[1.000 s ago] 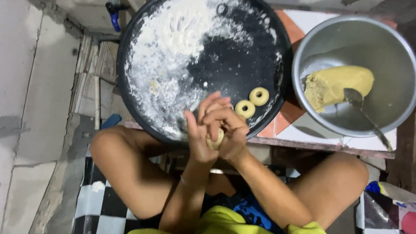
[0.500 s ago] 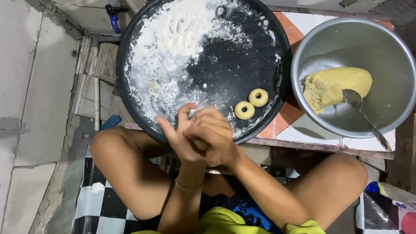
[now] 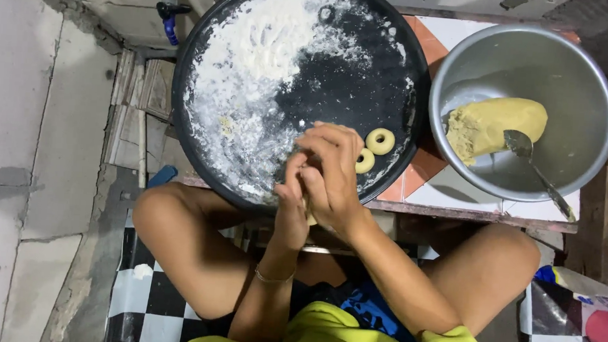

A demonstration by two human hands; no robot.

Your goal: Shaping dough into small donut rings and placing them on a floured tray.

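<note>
Both hands are pressed palm to palm over the near rim of the black tray point(image 3: 206, 62). The right hand point(image 3: 331, 172) lies over the left hand point(image 3: 289, 208), closed on a small piece of dough point(image 3: 309, 218). Only a pale sliver shows between the palms, so its shape and long axis cannot be told. Two dough rings point(image 3: 373, 150) lie just right of the hands. The dough lump point(image 3: 494, 122) sits with a spoon point(image 3: 534, 168) in the metal bowl point(image 3: 586, 82), nearer the right hand.
</note>
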